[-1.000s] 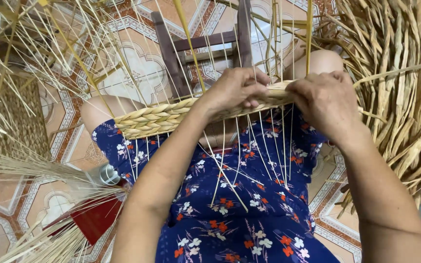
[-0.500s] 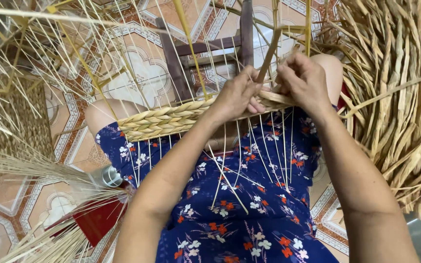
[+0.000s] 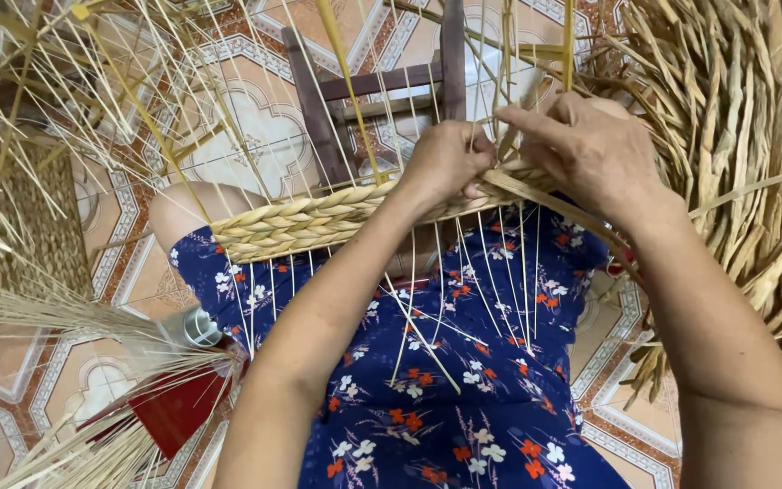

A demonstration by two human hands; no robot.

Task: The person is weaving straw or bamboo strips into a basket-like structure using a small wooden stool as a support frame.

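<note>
A band of woven straw braid (image 3: 300, 220) rests across my lap, with thin pale stakes (image 3: 463, 281) running through it over my blue floral dress (image 3: 445, 407). My left hand (image 3: 445, 161) is closed on the band's right part, pinching it. My right hand (image 3: 590, 149) sits just beside it, fingers gripping a flat straw strand (image 3: 563, 210) that trails down to the right. The two hands almost touch. More upright stakes (image 3: 346, 63) rise past the hands.
A big heap of dried straw (image 3: 735, 154) lies on the right. A small dark wooden stool (image 3: 373, 91) stands on the patterned tile floor ahead. Loose straw bundles (image 3: 38, 308), a woven piece (image 3: 29, 208), a red object (image 3: 178, 407) and a small metal-capped item (image 3: 199, 328) lie on the left.
Both hands have shifted slightly along the band's right end, and my right hand has pulled the flat strand across and down to the right.
</note>
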